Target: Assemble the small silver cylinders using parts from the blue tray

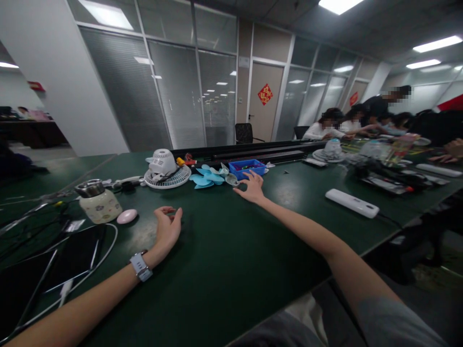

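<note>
My right hand [252, 187] reaches over the green table, thumb and fingers apart, and no held thing shows in it. Its fingertips are close to a small clear rounded piece [232, 180]; whether they touch it I cannot tell. Just behind the hand is a blue tray [247, 168] with small dark items in it. To its left lie light-blue fan blades [205, 177]. My left hand [169, 227], with a watch on the wrist, hovers half-curled with thumb and fingers apart and nothing visible in it. Nearest to it is a pink oval object [127, 216].
A white fan base with its grille [167, 176] stands at the back left. A patterned bottle [100, 205], dark tablets [74, 258] and cables occupy the left side. A white power strip [352, 203] lies to the right. Other people sit farther along the table.
</note>
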`<action>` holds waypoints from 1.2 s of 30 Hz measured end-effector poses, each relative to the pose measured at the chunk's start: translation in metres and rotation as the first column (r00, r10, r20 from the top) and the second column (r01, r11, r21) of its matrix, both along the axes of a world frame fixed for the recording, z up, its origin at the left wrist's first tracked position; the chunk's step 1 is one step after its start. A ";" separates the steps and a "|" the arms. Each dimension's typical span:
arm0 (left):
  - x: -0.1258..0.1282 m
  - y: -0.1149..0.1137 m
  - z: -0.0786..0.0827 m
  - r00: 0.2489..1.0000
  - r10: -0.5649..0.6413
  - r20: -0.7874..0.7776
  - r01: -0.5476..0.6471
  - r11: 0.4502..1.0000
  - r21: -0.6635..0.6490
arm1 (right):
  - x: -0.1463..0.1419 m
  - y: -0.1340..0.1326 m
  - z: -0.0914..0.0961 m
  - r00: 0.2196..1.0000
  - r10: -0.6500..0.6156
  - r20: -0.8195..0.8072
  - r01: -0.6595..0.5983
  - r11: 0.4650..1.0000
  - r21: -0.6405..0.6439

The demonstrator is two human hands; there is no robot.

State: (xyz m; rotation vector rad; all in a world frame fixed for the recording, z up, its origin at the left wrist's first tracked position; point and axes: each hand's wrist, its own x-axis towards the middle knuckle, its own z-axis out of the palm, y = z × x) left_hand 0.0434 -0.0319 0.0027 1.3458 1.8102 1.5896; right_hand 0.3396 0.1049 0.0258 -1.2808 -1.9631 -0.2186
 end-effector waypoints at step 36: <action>0.021 -0.023 0.037 0.791 -0.226 -0.568 0.302 0.952 0.043 | -0.050 -0.100 -0.007 0.873 0.483 0.065 -0.472 0.871 -0.135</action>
